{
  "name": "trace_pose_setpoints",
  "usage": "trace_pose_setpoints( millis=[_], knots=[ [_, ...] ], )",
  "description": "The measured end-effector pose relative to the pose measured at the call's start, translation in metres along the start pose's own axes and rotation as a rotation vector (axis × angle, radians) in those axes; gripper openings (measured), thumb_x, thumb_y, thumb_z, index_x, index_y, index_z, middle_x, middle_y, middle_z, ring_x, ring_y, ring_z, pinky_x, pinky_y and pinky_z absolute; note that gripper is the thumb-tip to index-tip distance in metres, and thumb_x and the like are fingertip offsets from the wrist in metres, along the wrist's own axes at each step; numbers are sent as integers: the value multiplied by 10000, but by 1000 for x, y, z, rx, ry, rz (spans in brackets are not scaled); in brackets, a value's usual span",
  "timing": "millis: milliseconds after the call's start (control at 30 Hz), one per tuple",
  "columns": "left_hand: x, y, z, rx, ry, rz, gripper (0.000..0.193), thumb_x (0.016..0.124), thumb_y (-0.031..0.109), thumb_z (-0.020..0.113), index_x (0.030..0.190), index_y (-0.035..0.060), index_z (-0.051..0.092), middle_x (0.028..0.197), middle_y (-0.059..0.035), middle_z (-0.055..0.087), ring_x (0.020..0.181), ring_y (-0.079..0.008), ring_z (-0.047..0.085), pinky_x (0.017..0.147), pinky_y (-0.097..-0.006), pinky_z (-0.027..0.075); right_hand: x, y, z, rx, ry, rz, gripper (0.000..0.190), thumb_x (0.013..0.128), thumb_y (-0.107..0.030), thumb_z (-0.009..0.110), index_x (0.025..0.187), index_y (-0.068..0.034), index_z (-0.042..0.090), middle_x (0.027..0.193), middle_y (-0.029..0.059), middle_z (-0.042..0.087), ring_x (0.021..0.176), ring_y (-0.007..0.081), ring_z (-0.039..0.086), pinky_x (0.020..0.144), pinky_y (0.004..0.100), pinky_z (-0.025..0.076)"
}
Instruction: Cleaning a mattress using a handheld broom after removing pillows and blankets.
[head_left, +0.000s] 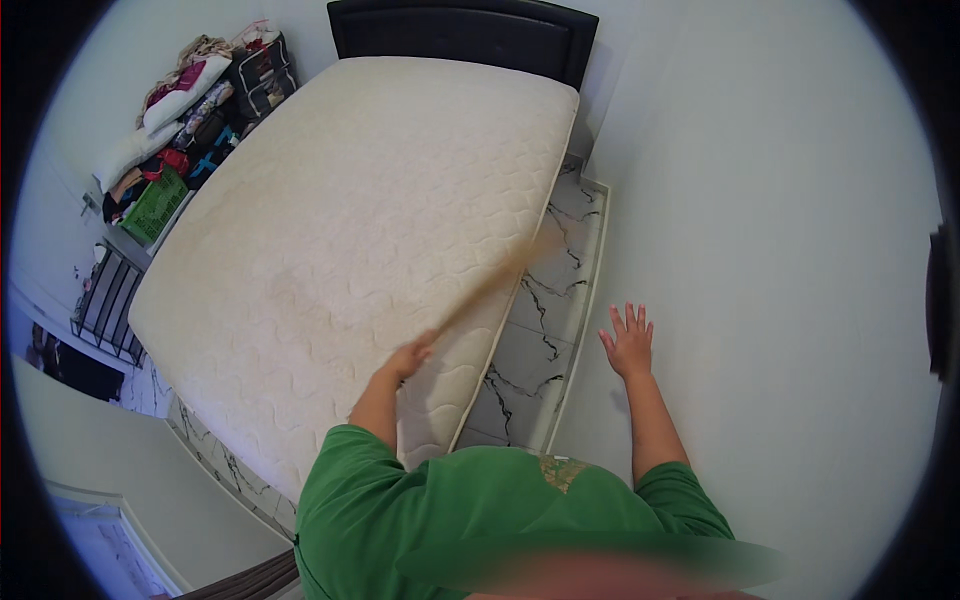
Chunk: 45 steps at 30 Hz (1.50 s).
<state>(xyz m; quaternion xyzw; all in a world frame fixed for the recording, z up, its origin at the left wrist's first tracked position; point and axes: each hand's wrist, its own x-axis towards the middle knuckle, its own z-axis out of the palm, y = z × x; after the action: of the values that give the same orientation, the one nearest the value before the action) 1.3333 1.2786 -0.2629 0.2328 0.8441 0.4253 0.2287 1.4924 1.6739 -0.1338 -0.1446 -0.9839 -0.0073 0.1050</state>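
My left hand (411, 358) is closed around the narrow end of a long brown broom-like tool (487, 285), over the right part of a bare cream quilted mattress (337, 202). The tool widens away from the hand, and its far end is blurred beyond the mattress's right edge. Whether it touches the mattress cannot be told. My right hand (631, 349) holds nothing; its fingers are spread in front of the pale wall (765, 262), and contact with the wall is unclear.
A dark headboard (465, 34) stands at the mattress's far end. Marble-patterned floor tiles (536, 322) run between mattress and right wall. Along the left side are piled pillows (187, 97), clothes, a dark bag (262, 75) and a green plastic basket (156, 204). A dark metal rack (112, 296) stands nearer.
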Motion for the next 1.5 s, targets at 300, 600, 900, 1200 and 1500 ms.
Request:
trace_pose_setpoints(
  millis=[300, 600, 900, 1200, 1500],
  knots=[
    [3, -35, -30, 56, 269, -425, 526, 803, 225, 477, 1256, 99, 242, 1040, -195, 506, 920, -277, 511, 772, -340, 410, 9, -9, 27, 295, -230, 27, 479, 804, -389, 408, 1219, -160, 332, 1219, 114, 375, 1179, 317, 247, 939, 493, 190],
    [-4, -29, -134, -413, 480, -505, 476, 806, 149, 455, 1242, 221, 279, 716, -30, 485, 528, -106, 425, 402, -258, 364, 71, 3, 10, 271, -87, 47, 474, 812, -360, 408, 1218, -127, 338, 1193, 124, 408, 1146, 352, 295, 914, 480, 231],
    [109, 6, -31, -264, -243, -261, 589, 815, 234, 464, 1302, 200, 134, 757, -52, 455, 651, -113, 434, 516, -279, 407, 166, -6, 8, 292, -137, 104, 538, 815, -459, 328, 1259, -160, 268, 1269, 131, 297, 1203, 338, 176, 938, 533, 123],
    [131, -3, -132, -457, 769, -639, 383, 824, 151, 385, 1194, 161, 288, 640, -69, 478, 511, -168, 457, 445, -348, 420, 229, 27, 35, 0, -13, 142, 544, 818, -474, 291, 1255, -150, 276, 1314, 135, 198, 1232, 320, 75, 948, 540, 32],
    [278, 74, -7, -113, -305, -157, 533, 805, 158, 448, 1284, 170, 214, 1201, -101, 399, 1045, -207, 406, 878, -310, 315, 252, 61, 68, 27, -67, 261, 542, 827, -479, 256, 1244, -136, 298, 1304, 139, 225, 1232, 303, 97, 951, 532, 16]
  ],
)
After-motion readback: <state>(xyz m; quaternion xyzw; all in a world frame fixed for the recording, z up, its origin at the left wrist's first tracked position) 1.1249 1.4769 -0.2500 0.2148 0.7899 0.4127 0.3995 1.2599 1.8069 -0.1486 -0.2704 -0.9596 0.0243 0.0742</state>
